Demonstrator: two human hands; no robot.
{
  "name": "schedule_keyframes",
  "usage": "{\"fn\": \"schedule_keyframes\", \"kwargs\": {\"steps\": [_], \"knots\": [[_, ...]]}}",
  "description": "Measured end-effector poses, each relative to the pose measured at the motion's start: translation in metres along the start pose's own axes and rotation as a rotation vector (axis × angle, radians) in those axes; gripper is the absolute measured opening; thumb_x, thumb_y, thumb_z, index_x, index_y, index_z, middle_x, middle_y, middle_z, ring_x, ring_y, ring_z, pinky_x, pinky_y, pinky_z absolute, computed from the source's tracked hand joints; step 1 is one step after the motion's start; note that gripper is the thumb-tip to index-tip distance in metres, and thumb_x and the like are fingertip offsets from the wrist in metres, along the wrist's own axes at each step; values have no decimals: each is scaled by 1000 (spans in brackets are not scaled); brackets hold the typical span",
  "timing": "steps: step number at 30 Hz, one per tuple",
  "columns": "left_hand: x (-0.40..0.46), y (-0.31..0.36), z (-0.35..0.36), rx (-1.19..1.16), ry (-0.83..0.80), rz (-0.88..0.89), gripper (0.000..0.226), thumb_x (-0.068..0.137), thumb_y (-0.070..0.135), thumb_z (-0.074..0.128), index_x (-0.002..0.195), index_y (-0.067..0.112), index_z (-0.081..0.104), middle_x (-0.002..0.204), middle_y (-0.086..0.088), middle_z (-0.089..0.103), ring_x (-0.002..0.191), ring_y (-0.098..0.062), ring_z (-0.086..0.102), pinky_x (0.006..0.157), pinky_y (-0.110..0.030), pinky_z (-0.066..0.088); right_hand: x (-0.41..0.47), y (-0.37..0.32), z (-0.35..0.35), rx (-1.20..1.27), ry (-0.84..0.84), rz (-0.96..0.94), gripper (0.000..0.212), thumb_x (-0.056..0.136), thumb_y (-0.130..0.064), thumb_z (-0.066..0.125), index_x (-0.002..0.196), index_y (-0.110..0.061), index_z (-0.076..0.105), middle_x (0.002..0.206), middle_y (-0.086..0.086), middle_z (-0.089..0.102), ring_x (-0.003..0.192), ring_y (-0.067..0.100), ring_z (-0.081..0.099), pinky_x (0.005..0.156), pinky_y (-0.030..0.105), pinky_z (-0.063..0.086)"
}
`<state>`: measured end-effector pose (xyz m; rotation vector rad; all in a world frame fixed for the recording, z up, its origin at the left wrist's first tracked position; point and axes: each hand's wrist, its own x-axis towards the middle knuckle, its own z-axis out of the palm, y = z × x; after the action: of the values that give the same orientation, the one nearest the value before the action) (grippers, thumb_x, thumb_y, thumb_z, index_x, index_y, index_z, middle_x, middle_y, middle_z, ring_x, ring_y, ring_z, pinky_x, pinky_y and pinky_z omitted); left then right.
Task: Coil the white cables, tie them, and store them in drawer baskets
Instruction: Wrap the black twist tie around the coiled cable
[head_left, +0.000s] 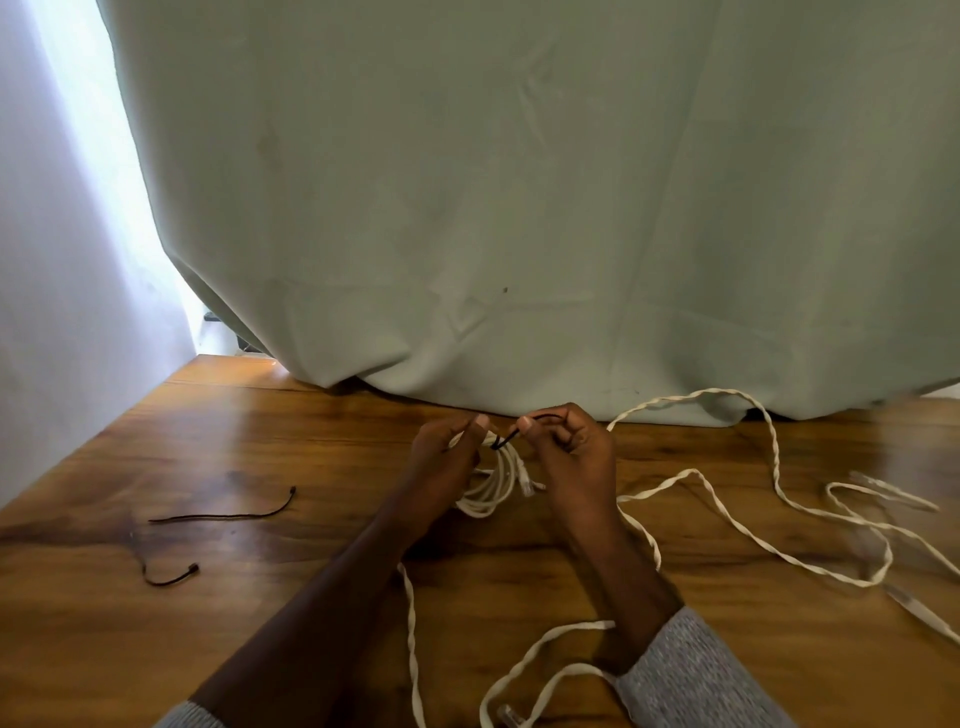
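Tying off our first coil with a black tie

Closest to us, loose white cables (519, 670) flop limp and light across the tabletop (260, 447). Further out, left hand (447, 452) and right hand (569, 452) each pinch an end of the black tie (506, 439), coiled cable (493, 491) hanging between them. We reckon gripping the bundled loops works best.

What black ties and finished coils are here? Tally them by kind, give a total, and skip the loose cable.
Black ties lying on the table: 2
Black tie pinched by the right hand: 1
Coiled white cable in the left hand: 1
Total: 4
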<state>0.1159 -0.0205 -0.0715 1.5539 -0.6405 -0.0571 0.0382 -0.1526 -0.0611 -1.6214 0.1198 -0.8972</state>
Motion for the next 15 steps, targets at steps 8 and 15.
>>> {"fn": "schedule_keyframes", "kwargs": {"steps": [8, 15], "knots": [[-2, -1, -2, 4, -174, 18, 25, 90, 2, 68, 113, 12, 73, 91, -7, 76, 62, -15, 65, 50, -25, 51, 1, -1, -2, 155, 60, 144, 14, 96, -12, 65, 90, 0, 70, 79, 9, 76, 61, 8, 62, 58, 20, 51], [3, -8, -2, 95, -83, 101, 25, 89, 0, 68, 109, 12, 76, 97, 1, 77, 85, -12, 74, 71, -28, 57, -1, -1, 1, 66, -37, 84, 9, 95, -13, 66, 91, -9, 73, 84, 3, 77, 77, 17, 74, 67, 28, 59]]}}
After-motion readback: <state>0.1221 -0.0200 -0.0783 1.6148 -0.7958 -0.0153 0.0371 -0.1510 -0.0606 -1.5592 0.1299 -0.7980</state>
